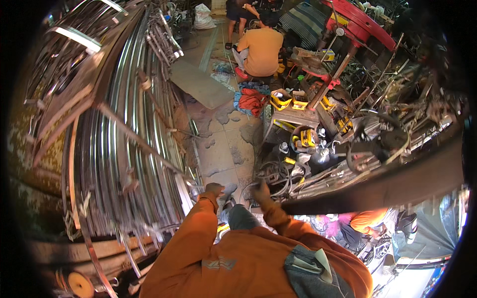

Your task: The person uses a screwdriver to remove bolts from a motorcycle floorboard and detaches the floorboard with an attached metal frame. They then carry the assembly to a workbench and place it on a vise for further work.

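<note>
My left hand is held low in front of me, beside the lower end of a rack of long metal tubes. Its fingers are small and smeared, so whether it grips anything does not show. A short way to the right is my right hand, nearest to a tangle of dark cable or hose. Blur hides its fingers too. Both arms are in orange sleeves, and grey trousers show between them.
A person in an orange shirt squats ahead; another person stands behind. A red machine and a low bench with yellow containers stand right. Past a long dark beam, another person bends. Tiled floor runs ahead.
</note>
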`<state>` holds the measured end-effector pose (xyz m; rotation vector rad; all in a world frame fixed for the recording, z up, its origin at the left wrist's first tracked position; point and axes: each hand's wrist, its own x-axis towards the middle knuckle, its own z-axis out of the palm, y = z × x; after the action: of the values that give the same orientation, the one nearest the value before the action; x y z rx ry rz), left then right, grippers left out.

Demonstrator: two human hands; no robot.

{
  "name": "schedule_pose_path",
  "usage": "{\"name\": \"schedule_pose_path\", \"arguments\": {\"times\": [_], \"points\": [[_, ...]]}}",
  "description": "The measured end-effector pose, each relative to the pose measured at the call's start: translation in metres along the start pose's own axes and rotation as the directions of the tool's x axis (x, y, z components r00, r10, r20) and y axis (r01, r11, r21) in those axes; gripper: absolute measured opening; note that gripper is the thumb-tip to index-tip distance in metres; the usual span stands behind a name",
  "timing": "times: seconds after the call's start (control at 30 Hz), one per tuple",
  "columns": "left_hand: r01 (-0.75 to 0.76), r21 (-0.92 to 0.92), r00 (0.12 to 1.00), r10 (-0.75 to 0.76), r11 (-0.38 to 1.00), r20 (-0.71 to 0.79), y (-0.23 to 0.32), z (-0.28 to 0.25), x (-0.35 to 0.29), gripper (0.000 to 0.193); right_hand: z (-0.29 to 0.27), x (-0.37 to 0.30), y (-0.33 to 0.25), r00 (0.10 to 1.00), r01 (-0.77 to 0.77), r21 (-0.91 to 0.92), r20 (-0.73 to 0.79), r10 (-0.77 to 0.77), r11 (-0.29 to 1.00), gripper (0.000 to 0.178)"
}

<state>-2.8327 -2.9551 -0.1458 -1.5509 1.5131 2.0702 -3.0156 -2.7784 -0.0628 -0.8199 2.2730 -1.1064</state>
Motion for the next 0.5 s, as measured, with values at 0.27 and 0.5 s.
{"name": "schedule_pose_path", "arguments": {"times": [0.27,0.5], "points": [[0.374,0.551,0.896,-0.137,0.746,-0.423,-0.017,-0.088,0.058,0.044,-0.066,-0.033,-0.046,0.889,-0.373,0.251,0.371,0.267,0.893,0.042],[0.312,0.106,0.948,-0.302,0.944,-0.103,0.001,-0.144,0.046,0.043,-0.069,0.010,-0.051,0.735,-0.631,0.408,0.042,0.677,0.660,0.036]]}}
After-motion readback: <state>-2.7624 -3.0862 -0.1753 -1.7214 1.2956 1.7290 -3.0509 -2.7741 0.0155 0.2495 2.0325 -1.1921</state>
